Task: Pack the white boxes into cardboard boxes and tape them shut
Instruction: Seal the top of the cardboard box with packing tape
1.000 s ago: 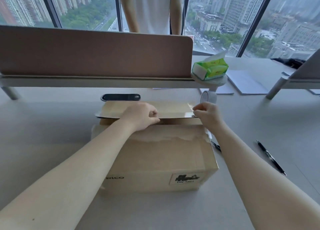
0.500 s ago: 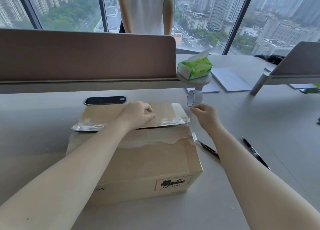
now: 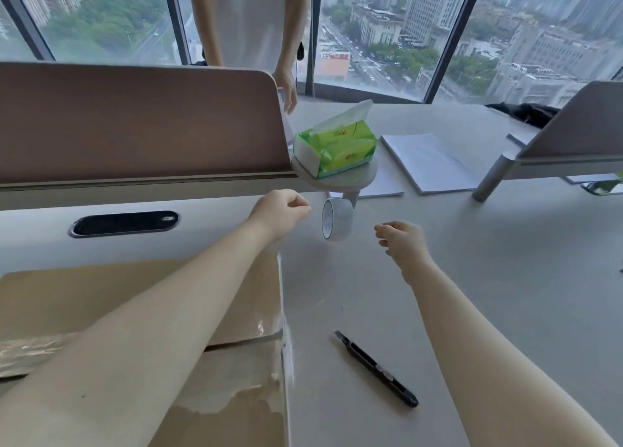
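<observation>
The cardboard box (image 3: 84, 295) fills the lower left, its top flaps folded down, with shiny clear tape and torn paper on them. A roll of tape (image 3: 337, 219) stands on edge on the desk beyond the box's far right corner. My left hand (image 3: 279, 210) hovers just left of the roll with its fingers curled in, and I see nothing in it. To the right of the roll, my right hand (image 3: 401, 241) is loosely curved and empty. Neither hand touches the roll. No white boxes are in sight.
A black utility knife (image 3: 376, 369) lies on the desk right of the box. A green tissue pack (image 3: 337, 146) sits on a small round shelf behind the roll. A brown desk divider (image 3: 135, 122) runs across the back; another person (image 3: 249, 18) stands behind it. Papers (image 3: 428, 163) lie at the right.
Both hands have left the box's top flap and moved forward and right to either side of the tape roll. The view has swung right, so the box sits lower left.
</observation>
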`<state>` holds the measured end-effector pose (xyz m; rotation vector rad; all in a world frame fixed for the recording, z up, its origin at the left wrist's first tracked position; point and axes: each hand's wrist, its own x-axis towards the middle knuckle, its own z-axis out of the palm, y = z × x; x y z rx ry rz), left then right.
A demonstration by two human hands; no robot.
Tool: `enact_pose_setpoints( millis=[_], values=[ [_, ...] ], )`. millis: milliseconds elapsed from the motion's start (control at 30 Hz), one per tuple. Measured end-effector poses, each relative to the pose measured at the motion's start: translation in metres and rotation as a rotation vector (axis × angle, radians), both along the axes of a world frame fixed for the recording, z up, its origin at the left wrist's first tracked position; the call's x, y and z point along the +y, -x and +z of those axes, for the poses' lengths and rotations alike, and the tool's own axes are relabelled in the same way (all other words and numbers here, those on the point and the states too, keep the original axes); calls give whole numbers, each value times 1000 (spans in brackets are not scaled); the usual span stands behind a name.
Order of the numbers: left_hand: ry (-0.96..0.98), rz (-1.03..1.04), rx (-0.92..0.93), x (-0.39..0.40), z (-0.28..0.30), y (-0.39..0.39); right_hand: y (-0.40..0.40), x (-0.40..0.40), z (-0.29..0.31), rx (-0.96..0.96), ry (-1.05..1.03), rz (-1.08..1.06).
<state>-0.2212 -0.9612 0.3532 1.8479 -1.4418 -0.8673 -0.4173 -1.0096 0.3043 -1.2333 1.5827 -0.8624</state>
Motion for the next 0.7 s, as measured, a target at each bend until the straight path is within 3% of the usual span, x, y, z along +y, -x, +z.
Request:
enact_pose_setpoints(
  millis=[300,467,700],
  values=[
    [-113,101,134,-95,-44,30,-24,-80,-51,-139,-145,91],
    [-177,173,212,-110,-58,33,-43,-86,-64,-241,-226,110],
    [-240,165,289,-113,-48,36,-30,-77,-55,-267,-185,94]
  ],
)
